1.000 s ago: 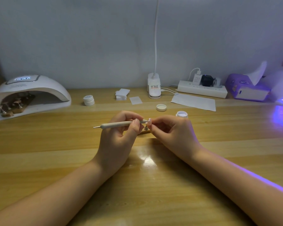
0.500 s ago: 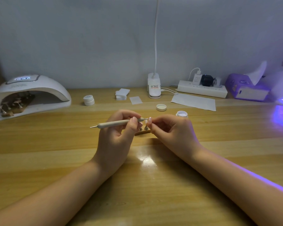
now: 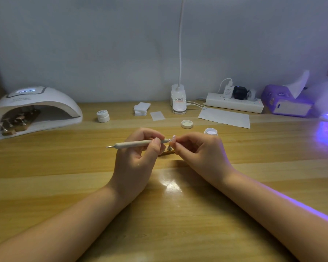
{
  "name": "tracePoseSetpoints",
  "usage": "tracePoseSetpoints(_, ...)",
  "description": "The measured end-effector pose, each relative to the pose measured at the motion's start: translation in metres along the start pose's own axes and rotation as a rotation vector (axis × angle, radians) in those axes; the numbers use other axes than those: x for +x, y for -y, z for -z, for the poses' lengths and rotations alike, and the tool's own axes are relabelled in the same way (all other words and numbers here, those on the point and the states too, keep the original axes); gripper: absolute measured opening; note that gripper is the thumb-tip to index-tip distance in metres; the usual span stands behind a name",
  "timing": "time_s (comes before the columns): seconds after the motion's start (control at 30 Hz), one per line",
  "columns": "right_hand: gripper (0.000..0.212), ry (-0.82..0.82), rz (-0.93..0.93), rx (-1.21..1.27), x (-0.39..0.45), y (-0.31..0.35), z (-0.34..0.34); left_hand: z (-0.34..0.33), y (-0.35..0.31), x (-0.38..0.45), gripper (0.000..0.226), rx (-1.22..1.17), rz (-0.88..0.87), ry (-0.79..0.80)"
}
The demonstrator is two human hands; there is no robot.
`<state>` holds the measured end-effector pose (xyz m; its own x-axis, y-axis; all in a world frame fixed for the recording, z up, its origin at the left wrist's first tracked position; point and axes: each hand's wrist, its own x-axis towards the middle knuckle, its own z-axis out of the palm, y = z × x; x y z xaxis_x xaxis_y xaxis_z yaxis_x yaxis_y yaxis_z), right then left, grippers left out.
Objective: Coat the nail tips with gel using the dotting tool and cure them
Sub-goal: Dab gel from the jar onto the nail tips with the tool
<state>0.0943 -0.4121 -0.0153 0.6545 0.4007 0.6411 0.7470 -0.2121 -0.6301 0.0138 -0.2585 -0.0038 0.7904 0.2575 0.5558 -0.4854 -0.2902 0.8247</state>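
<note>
My left hand point(image 3: 138, 157) grips a pale dotting tool point(image 3: 136, 144) that lies almost level, its right tip meeting a small pink nail tip point(image 3: 173, 138). My right hand point(image 3: 199, 154) pinches that nail tip's little stand between thumb and fingers. Below the two hands lies a wooden holder strip point(image 3: 167, 152) with one metal stand point(image 3: 169, 148) upright on it. An open white gel jar point(image 3: 211, 131) sits just behind my right hand, its lid point(image 3: 187, 124) to the left of it. At the far left stands the white curing lamp point(image 3: 34, 108), with another holder of nail tips point(image 3: 17, 120) inside.
A closed white jar point(image 3: 103, 115), a stack of wipes point(image 3: 141, 109) and a single wipe point(image 3: 157, 115) lie at the back. A desk lamp base point(image 3: 178, 100), power strip point(image 3: 234, 104), paper sheet point(image 3: 224, 117) and purple tissue box point(image 3: 286, 101) line the wall. Violet light glows at right.
Both hands lifted slightly; the tool shifted a little left, then back right, and its tip stays at the nail tip. The rest of the desk is unchanged.
</note>
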Motion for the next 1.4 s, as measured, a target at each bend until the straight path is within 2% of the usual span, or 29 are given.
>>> tracePoseSetpoints(0.2, 0.013, 0.004, 0.007, -0.016, 0.0001, -0.0002, 0.0005, 0.0004, 0.0005, 0.0000, 0.010, 0.015, -0.008, 0.013)
tracePoseSetpoints(0.57, 0.014, -0.003, 0.039, -0.015, -0.0011, 0.0014, -0.0003, -0.0013, 0.0017, 0.0003, 0.015, 0.040, -0.050, -0.054)
tracePoseSetpoints(0.7, 0.013, -0.007, 0.062, -0.048, -0.0007, 0.0009, 0.0003, -0.0005, 0.0023, 0.0005, 0.011, 0.177, -0.125, -0.076)
tracePoseSetpoints(0.9, 0.013, 0.001, 0.071, -0.058, -0.0009, 0.0013, 0.0004, -0.0003, 0.0021, 0.0000, 0.015, 0.315, -0.275, -0.021)
tracePoseSetpoints(1.4, 0.014, 0.012, 0.078, -0.056, -0.0010, 0.0007, 0.0005, -0.0018, 0.0039, 0.0000, 0.019, 0.314, -0.255, -0.021)
